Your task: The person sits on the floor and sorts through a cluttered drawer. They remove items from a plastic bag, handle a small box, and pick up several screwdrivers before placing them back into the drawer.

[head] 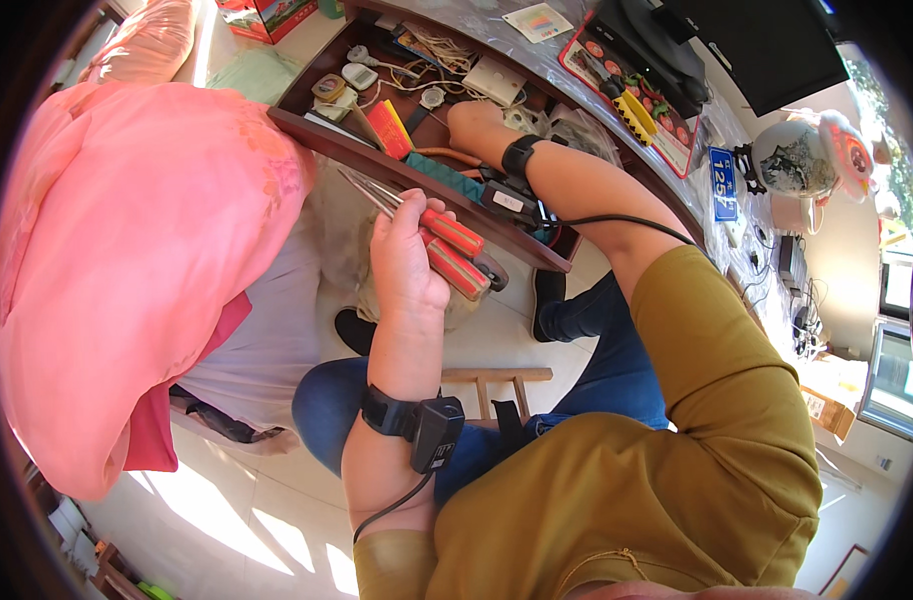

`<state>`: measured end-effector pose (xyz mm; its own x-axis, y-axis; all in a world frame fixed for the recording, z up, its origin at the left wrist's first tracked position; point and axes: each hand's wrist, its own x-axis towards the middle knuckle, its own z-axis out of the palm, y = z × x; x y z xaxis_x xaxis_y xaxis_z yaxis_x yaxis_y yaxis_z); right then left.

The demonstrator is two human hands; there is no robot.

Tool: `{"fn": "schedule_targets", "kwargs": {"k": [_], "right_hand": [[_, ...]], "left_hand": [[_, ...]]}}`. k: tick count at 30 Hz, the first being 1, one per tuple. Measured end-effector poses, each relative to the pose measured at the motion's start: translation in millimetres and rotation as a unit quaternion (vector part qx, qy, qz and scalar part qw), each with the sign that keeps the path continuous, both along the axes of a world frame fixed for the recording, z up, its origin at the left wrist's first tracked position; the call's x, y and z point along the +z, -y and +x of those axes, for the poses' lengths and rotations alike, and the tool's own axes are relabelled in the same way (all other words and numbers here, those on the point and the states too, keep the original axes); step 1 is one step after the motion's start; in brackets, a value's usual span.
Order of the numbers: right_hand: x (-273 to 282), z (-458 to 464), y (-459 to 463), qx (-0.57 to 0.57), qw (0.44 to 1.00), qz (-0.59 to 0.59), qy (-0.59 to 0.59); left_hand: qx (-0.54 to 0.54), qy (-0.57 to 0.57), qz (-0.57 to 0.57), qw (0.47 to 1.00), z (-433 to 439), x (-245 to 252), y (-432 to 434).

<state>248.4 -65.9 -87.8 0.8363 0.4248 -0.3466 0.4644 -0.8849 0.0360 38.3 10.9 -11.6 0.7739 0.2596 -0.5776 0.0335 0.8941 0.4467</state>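
My left hand (408, 251) is closed around several screwdrivers (456, 255) with red handles, their metal shafts pointing up and left, in front of the drawer. A dark-handled tool (490, 270) shows beside them. My right hand (475, 129) reaches into the open wooden drawer (426, 187); its fingers are mostly hidden, so whether it holds anything cannot be told. Near it lie a wristwatch (432, 97), a white socket plate (494, 81), tangled cords (441, 52) and a red-and-yellow packet (389, 129). A teal patterned item (445, 178) lies along the drawer's front wall.
Yellow-and-black handled pliers (633, 112) lie on a red-edged mat on the desk (685, 196). A monitor (764, 45) and a vase (794, 157) stand farther along. Pink bedding (156, 247) is at the left. A wooden stool (501, 375) is between my legs.
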Motion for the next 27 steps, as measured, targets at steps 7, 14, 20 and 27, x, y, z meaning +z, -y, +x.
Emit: {"fn": "schedule_targets", "kwargs": {"k": [7,14,20,27], "right_hand": [[14,26,26,0.057,0.974,0.159,-0.149],[38,44,67,-0.061,0.891,0.374,-0.252],[61,53,87,-0.156,0.709,0.604,-0.328],[108,52,104,-0.172,0.751,0.577,-0.272]], "left_hand": [[-0.003,0.000,0.003,1.000,1,0,1],[0.003,-0.005,0.009,1.000,3,-3,1],[-0.009,-0.002,0.004,1.000,6,-8,2],[-0.013,-0.011,0.010,1.000,7,-4,3]]}}
